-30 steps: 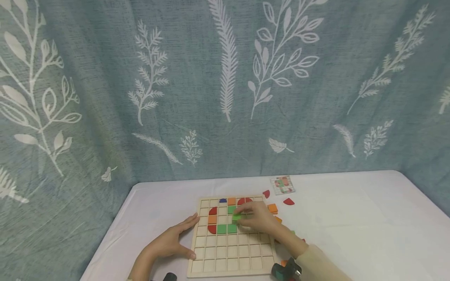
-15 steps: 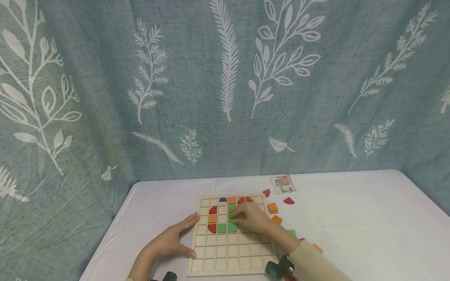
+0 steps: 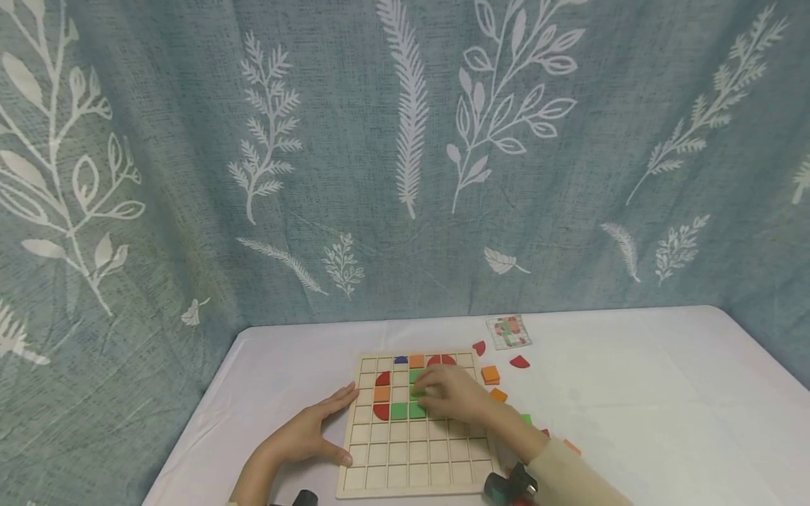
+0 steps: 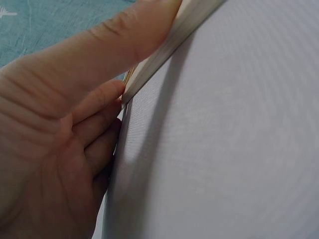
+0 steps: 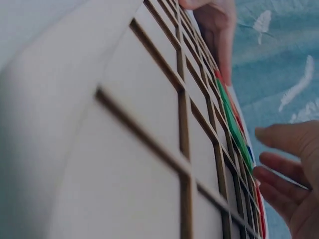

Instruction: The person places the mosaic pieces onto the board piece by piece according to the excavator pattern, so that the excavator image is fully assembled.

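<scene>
A wooden grid board point(image 3: 408, 455) lies on the table, holding red quarter-round, orange square, green square and blue pieces in its upper cells. My left hand point(image 3: 302, 433) rests along the board's left edge, thumb and fingers spread; the left wrist view shows the thumb point(image 4: 114, 37) against the wooden rim. Over the upper right cells is my right hand point(image 3: 457, 395), fingertips close around a green square tile point(image 3: 416, 392) set in the grid. In the right wrist view its thumb and fingers point(image 5: 279, 172) stand apart with nothing between them, just off the green tiles point(image 5: 233, 119).
A pattern card point(image 3: 509, 332) lies behind the board, near two red quarter-round pieces point(image 3: 519, 362). Orange squares point(image 3: 490, 374), a green piece point(image 3: 526, 419) and other loose pieces lie right of the board, partly under the right forearm. A patterned curtain point(image 3: 380, 176) hangs behind the table.
My right hand has moved slightly left with the green tile, lowered it into the grid cell and loosened its fingers from it. My left hand stays at the board's edge.
</scene>
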Motion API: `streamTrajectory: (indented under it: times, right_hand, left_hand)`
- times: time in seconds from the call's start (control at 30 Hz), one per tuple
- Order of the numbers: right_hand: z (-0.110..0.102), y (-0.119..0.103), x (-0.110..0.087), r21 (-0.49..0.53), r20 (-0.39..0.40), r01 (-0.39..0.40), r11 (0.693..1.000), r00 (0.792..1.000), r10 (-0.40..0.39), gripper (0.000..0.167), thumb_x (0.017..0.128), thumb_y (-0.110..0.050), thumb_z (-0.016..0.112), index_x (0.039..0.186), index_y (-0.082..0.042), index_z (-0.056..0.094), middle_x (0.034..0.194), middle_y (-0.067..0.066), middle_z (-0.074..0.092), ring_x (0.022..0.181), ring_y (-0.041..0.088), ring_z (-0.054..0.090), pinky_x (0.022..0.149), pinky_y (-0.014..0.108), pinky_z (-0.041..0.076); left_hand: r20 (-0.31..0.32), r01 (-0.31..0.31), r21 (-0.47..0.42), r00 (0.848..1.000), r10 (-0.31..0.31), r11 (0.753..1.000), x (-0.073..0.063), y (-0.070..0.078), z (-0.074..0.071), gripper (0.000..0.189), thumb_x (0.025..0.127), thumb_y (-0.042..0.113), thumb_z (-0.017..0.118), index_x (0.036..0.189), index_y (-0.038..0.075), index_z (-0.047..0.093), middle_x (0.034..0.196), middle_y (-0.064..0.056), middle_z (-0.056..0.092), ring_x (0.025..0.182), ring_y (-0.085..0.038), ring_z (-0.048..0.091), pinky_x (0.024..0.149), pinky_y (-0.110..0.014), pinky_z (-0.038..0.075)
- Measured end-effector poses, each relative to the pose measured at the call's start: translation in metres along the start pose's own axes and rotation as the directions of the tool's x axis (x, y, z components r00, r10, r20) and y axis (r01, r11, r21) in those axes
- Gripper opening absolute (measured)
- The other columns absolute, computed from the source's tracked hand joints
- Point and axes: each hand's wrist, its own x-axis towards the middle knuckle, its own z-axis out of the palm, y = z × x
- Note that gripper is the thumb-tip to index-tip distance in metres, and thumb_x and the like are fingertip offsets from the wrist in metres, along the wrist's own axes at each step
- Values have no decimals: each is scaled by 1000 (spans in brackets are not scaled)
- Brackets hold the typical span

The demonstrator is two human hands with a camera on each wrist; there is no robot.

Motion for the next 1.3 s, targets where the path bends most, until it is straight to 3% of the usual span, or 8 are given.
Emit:
streamTrajectory:
  times: [0.2,0.43,0.57,0.77,0.93,1.03,1.17,1.3]
  right_hand:
    - [-26,17,-22,52,-165,-74,996,983,82,18,84,-8,65,101,-5,69,101,6,69,91,20,64,78,30,55]
    - [-64,52,-52,-126,-347,-274,953,912,217,20,79,3,64,97,-2,71,96,11,70,87,25,64,76,41,54]
    - [-74,66,-65,-198,-316,-316,928,916,245,20,78,5,64,97,0,70,95,13,69,94,29,64,82,44,52]
    - [-78,70,-72,-211,-244,-306,928,936,253,21,77,4,66,97,0,70,91,11,69,88,27,65,79,43,53]
    - [-77,69,-71,-203,-264,-352,914,918,295,19,77,-4,71,96,-2,70,87,6,68,75,15,58,68,34,51]
    - [-77,68,-71,-198,-267,-381,903,908,324,22,76,-10,74,97,-3,70,88,5,68,76,14,58,68,32,51]
    - [-79,65,-73,-172,-254,-377,910,910,329,26,76,-5,71,101,-3,69,96,9,68,85,22,63,74,38,53]
    - [-83,66,-75,-130,-198,-325,937,934,297,35,72,8,60,104,-3,68,104,12,68,97,30,63,82,44,52]
  left_hand:
    - [-2,3,-10,1000,-3,1000,0,1,0,104,54,33,85,141,4,36,151,-16,22,137,-42,16,107,-60,16]
    - [-5,2,-5,1000,-2,1000,0,-1,0,104,54,33,85,141,5,36,151,-15,22,137,-42,16,107,-61,16]
    - [-6,1,5,1000,-1,1000,0,-1,0,104,54,34,85,141,5,36,151,-15,22,137,-42,16,107,-61,16]
    - [-7,-10,21,1000,10,1000,-1,-2,1,104,55,35,84,141,5,36,151,-15,22,137,-41,17,107,-60,17]
    - [-9,-12,19,1000,12,1000,-1,-3,1,103,55,35,84,142,7,36,151,-13,22,137,-40,16,106,-60,17]
    - [-9,-11,15,1000,11,1000,-1,-3,1,103,55,34,85,142,7,36,151,-13,22,138,-40,16,107,-61,17]
    - [-5,-15,-2,1000,15,1000,0,-3,1,103,55,33,85,142,6,35,151,-14,21,137,-41,15,107,-61,16]
    - [-4,-16,-3,1000,16,1000,-1,-2,0,104,55,33,85,142,5,35,151,-14,21,137,-42,15,107,-61,16]
